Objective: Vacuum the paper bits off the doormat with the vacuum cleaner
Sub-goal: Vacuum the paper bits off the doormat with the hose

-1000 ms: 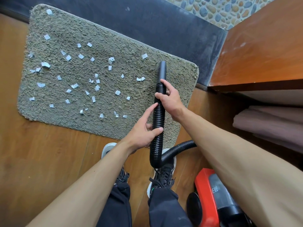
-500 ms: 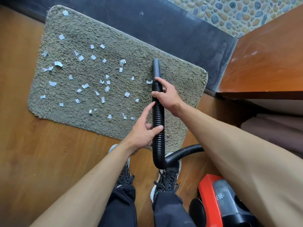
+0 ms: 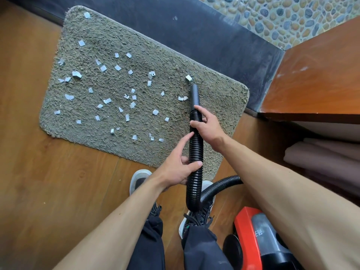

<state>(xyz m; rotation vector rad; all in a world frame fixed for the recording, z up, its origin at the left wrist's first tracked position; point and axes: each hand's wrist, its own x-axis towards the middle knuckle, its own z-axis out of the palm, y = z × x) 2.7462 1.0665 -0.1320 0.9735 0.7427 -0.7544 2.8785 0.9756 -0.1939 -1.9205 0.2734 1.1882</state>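
Your right hand (image 3: 206,127) grips the hose (image 3: 194,152) near its nozzle; your left hand (image 3: 179,168) holds it lower down. Nozzle tip sits on the mat (image 3: 136,117), right part, just near a paper bit (image 3: 188,77); more bits scatter left. Vacuum (image 3: 253,240) stands near right.

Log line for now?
left hand: holds hose low | right hand: grips hose behind nozzle | nozzle: over mat, right part | paper bits: many on mat
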